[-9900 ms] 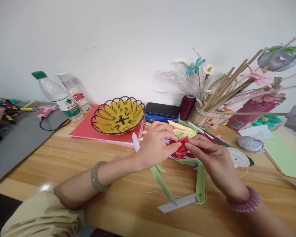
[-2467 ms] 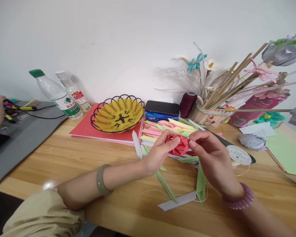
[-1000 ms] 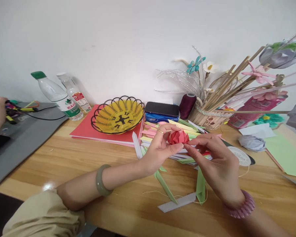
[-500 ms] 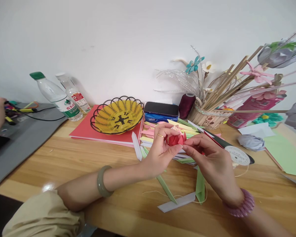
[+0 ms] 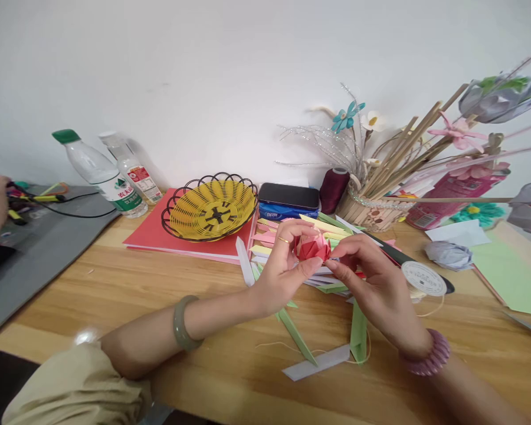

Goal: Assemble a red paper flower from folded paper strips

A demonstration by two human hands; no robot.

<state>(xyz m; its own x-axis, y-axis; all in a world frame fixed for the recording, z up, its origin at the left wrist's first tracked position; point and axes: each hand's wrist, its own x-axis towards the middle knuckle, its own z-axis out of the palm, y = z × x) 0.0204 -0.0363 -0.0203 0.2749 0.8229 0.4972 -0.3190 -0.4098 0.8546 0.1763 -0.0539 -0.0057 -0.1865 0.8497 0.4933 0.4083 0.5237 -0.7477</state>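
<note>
Fingers of the left hand cup the red paper flower from its left while the right hand pinches its lower right edge, both raised above the bench.

left hand and right hand pinching red paper flower, wooden table
</note>
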